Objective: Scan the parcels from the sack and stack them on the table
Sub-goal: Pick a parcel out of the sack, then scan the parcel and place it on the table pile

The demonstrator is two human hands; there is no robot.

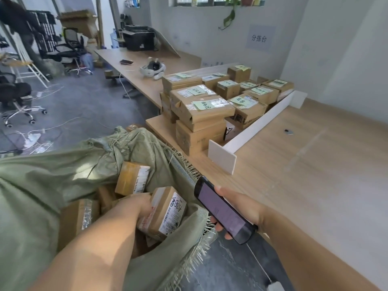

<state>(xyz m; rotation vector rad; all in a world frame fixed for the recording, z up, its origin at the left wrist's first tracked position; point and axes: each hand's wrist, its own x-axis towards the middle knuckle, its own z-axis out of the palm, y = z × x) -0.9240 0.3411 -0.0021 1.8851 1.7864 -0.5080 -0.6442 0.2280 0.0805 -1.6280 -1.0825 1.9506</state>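
A green woven sack [42,185] lies open at the lower left, with several brown cardboard parcels inside. My left hand [134,206] reaches into its mouth and grips a small brown parcel [165,213] with a white shipping label, tilted up at the sack's edge. Another labelled parcel [132,179] lies just behind it in the sack. My right hand [237,206] holds a black handheld scanner [222,208], its lit screen facing up, just right of the gripped parcel. Stacked parcels [201,110] with green notes stand on the wooden table [304,164] further back.
A white L-shaped divider [241,139] borders the stack on the table. A white headset [152,69] and a phone [126,62] lie on the long desk behind. Office chairs [16,97], cables and a printer [138,38] fill the left floor and back.
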